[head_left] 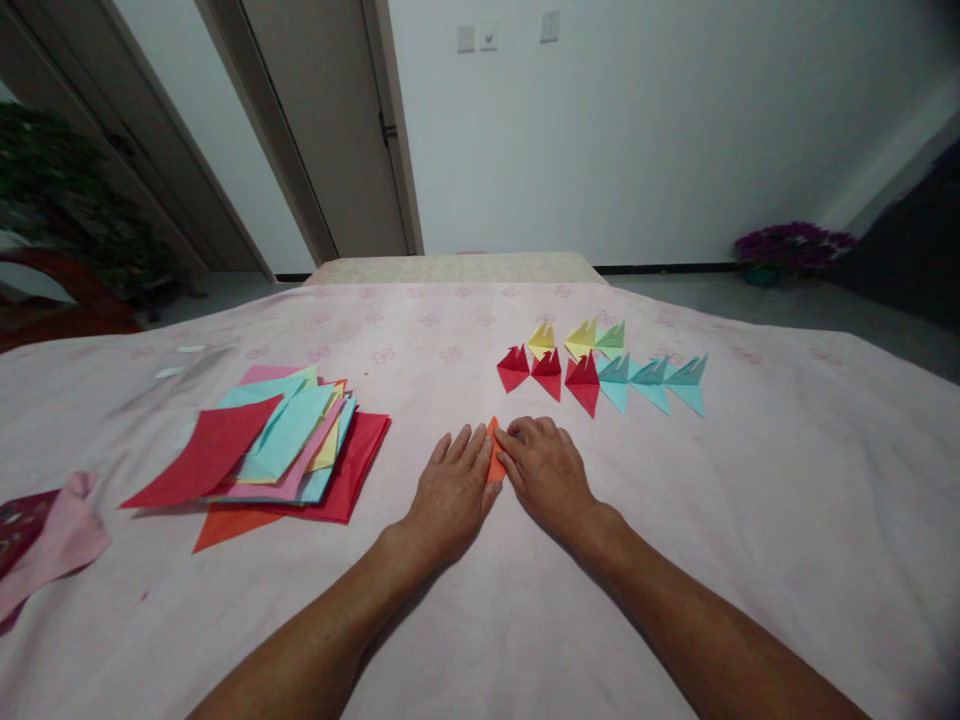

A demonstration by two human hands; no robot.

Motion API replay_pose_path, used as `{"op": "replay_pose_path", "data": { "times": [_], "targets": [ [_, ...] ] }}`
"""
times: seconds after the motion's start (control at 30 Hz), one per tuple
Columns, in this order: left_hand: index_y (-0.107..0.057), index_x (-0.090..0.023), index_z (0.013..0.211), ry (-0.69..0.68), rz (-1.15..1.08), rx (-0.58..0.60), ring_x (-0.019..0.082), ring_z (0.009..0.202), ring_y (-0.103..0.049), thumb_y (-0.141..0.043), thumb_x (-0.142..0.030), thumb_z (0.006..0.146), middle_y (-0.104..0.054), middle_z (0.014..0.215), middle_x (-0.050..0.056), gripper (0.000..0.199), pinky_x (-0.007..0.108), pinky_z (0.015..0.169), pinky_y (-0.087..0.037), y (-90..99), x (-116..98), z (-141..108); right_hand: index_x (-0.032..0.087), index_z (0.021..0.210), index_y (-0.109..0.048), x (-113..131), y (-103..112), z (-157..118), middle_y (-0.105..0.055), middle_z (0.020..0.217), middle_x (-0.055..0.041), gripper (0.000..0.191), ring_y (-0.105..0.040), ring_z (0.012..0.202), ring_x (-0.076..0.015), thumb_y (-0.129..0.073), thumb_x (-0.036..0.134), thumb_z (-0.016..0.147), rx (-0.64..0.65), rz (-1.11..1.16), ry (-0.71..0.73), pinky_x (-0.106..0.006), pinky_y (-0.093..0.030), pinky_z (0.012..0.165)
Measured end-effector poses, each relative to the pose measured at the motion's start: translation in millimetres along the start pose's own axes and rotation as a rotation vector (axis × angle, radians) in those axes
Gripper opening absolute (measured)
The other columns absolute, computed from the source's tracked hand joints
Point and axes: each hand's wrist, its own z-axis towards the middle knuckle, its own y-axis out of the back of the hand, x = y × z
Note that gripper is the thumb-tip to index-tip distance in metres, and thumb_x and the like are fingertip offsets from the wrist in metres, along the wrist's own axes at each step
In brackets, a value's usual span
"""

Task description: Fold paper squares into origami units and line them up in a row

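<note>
A small piece of folded orange paper (495,465) lies on the pink tablecloth between my hands, its pointed tip away from me. My left hand (456,490) rests flat on its left side, fingers stretched forward. On the right edge, my right hand (547,468) has its thumb and index finger pressed against the paper, the other fingers curled. Parts of the paper are hidden under the fingers. Beyond my right hand stand several folded paper cranes: red (582,382), yellow (541,340), green (611,338) and light blue (649,380).
To the left lies a loose pile of coloured paper sheets (289,430), a red one (206,455) on top. A pink cloth (71,545) is at the far left edge. Past the table are a door (322,120), a leafy plant (60,190) and purple flowers (793,245).
</note>
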Motion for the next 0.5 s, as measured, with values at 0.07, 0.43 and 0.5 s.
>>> {"op": "replay_pose_path", "data": {
  "times": [0.07,0.43,0.5],
  "targets": [
    [-0.038,-0.010,0.148,-0.018,0.028,0.014,0.031,0.145,-0.029,-0.042,-0.035,0.098,-0.034,0.155,0.014,0.056,0.052,0.117,-0.027,-0.9,-2,-1,0.027,0.122,-0.062,0,0,1,-0.062,0.111,-0.0071,0.027,-0.047,0.099,-0.0245,-0.051,0.030,0.097,0.007,-0.030,-0.002,-0.037,-0.034,0.081],
    [-0.035,-0.007,0.148,-0.077,-0.018,0.098,0.029,0.146,-0.027,-0.043,-0.034,0.097,-0.031,0.156,0.018,0.058,0.047,0.119,-0.024,8.4,-9,-8,0.029,0.130,-0.058,-12,-9,9,-0.061,0.125,-0.0089,0.035,-0.047,0.108,-0.0271,-0.050,0.026,0.096,-0.048,-0.008,0.005,-0.040,-0.035,0.085],
    [-0.034,-0.010,0.149,-0.087,-0.041,0.078,0.029,0.146,-0.026,-0.044,-0.038,0.097,-0.031,0.156,0.017,0.060,0.050,0.119,-0.023,10.6,-10,-10,0.030,0.129,-0.059,-15,-12,8,-0.059,0.131,-0.0073,0.038,-0.045,0.118,-0.0274,-0.050,0.020,0.094,-0.059,0.043,0.071,-0.041,-0.034,0.092]
  ]
}}
